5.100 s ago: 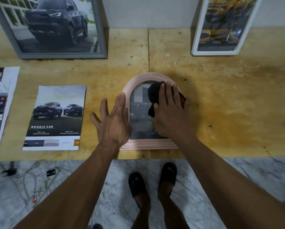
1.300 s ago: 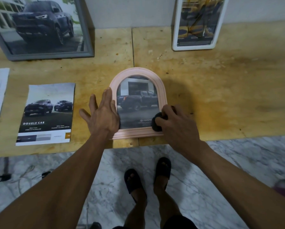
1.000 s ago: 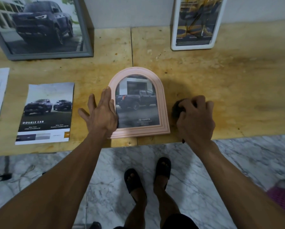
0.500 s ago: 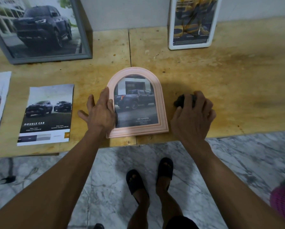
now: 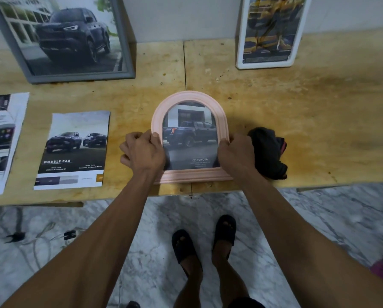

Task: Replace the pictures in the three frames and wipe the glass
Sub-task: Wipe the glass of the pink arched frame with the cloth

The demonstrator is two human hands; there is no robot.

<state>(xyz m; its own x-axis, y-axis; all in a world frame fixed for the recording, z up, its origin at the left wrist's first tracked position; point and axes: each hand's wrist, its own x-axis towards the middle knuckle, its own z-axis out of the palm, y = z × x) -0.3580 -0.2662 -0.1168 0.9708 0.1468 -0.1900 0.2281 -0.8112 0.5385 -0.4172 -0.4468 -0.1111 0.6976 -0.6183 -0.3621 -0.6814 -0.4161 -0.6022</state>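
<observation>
A pink arched frame (image 5: 189, 100) with a dark pickup picture lies flat on the wooden table (image 5: 319, 121) near its front edge. My left hand (image 5: 142, 152) grips the frame's left side, thumb on the glass edge. My right hand (image 5: 236, 153) grips the right side the same way. A black cloth (image 5: 269, 150) lies crumpled on the table just right of my right hand, not held. A grey frame (image 5: 75, 41) with a truck picture leans on the wall at back left. A white frame (image 5: 272, 30) with a yellow picture leans at back right.
A loose "Double Cab" brochure page (image 5: 74, 150) lies left of the pink frame, and another printed sheet (image 5: 1, 138) lies at the far left edge. Cables (image 5: 41, 238) trail on the marble floor below the table. My sandalled feet (image 5: 202, 238) stand by the table edge.
My right hand wiped the glass with the cloth, carried it off the frame to the right, let it go and came back to grip the frame's right side. My left hand curled from flat to gripping.
</observation>
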